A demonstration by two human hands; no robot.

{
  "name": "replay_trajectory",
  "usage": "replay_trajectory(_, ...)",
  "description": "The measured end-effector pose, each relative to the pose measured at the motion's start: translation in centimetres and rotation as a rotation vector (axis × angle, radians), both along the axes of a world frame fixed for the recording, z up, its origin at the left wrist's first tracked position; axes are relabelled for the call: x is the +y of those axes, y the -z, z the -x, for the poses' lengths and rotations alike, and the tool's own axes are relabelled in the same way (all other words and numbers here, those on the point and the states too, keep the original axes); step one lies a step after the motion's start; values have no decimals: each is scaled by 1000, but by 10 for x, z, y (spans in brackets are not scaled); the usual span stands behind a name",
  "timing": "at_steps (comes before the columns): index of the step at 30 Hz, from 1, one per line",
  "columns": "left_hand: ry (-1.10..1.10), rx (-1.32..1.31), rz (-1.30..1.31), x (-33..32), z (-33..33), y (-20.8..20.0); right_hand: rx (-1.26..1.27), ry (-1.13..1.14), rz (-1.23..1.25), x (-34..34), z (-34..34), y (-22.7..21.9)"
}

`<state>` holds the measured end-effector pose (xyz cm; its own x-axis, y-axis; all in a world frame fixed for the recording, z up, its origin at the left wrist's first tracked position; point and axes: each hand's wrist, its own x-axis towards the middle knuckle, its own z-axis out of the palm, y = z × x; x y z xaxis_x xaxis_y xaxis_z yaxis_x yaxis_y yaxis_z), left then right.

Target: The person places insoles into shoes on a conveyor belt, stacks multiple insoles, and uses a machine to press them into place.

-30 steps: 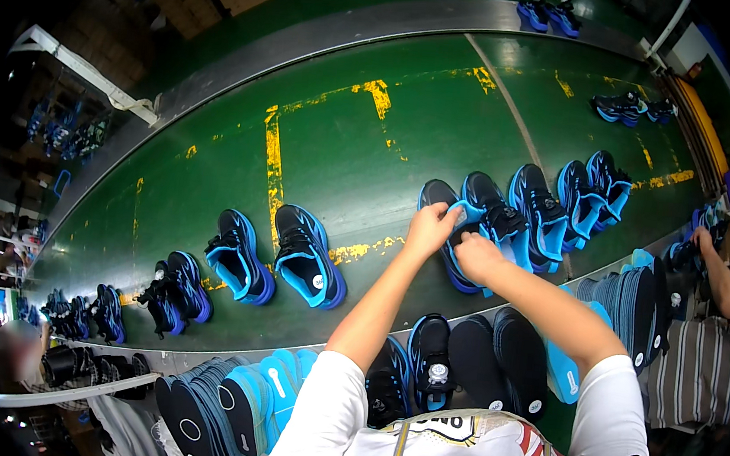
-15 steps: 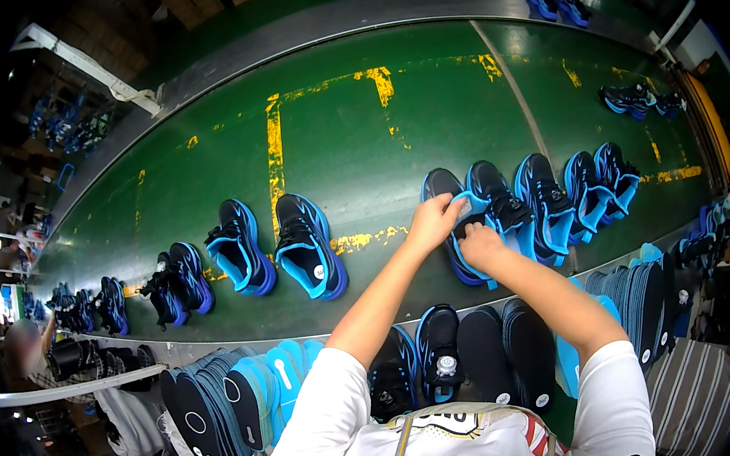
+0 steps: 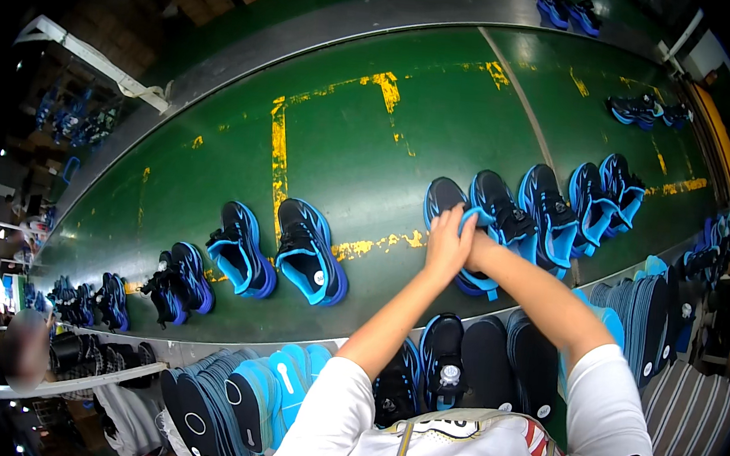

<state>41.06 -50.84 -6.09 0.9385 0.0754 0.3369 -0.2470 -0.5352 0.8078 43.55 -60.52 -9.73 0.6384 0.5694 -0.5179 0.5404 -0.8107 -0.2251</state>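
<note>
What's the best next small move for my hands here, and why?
I'd probably slide the left hand slightly off the shoe opening. It lies across the opening and in front of the right hand, whose fingertips are hidden, so I cannot tell whether they are inside. A clearer view should make the right hand easier to guide.

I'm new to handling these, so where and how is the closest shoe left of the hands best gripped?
Probably pinch that shoe by its heel rim, coming from the near side: it stands sole-down, its toe points away, and its wide opening lies toward that side.
</note>
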Motion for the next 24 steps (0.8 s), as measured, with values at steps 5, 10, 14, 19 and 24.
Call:
replay_trajectory(5,-5,-178,-135,-1,12,10,93,14,117,11,-1,-5)
replay_trajectory(10,19,-245,-186,-4,16,18,180,16,224,19,-8,-8)
replay_trajectory(14,21,-251,-173,1,6,21,306,13,295,28,-26,-16)
replay_trajectory(19,-36,-49,12,9,3,29,113,-183,137,7,5,-49)
replay_trajectory(24,-93,-137,54,6,-3,17,304,-172,209,-3,31,-92)
